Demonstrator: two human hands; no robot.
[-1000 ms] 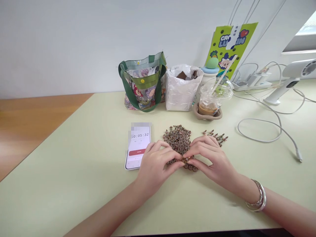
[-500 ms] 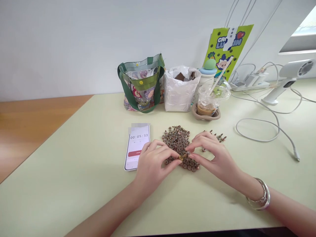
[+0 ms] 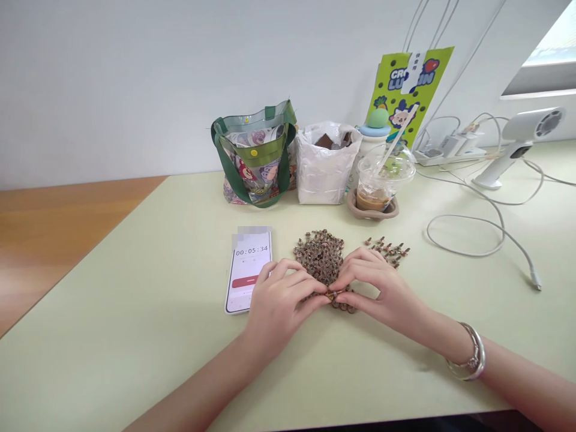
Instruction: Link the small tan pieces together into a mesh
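My left hand (image 3: 283, 300) pinches the head end of a small brassy screw (image 3: 332, 294) between thumb and fingertips. From the other side, my right hand (image 3: 382, 288) is closed on the same screw, thumb and index finger together. Fine details of the screw are too small to make out. Just beyond my fingertips lies a dense pile of screws (image 3: 318, 255), partly covered by both hands. A smaller, looser group of screws (image 3: 392, 249) lies past my right hand's knuckles. Beside my left hand, its lower corner overlapped by my fingers, a phone (image 3: 245, 270) shows a running timer.
Along the wall stand a clear bag with green straps (image 3: 256, 156), a white plastic bag (image 3: 321, 174), a capped bottle (image 3: 374, 138) and a drink cup (image 3: 375, 186) in a cardboard holder. Rightward are a small fan (image 3: 513, 147) and a white cable (image 3: 499, 225).
My right hand has drawn slightly toward me and left, closing on the screw with my left hand. More of the loose screw group shows. The view has shifted a little.
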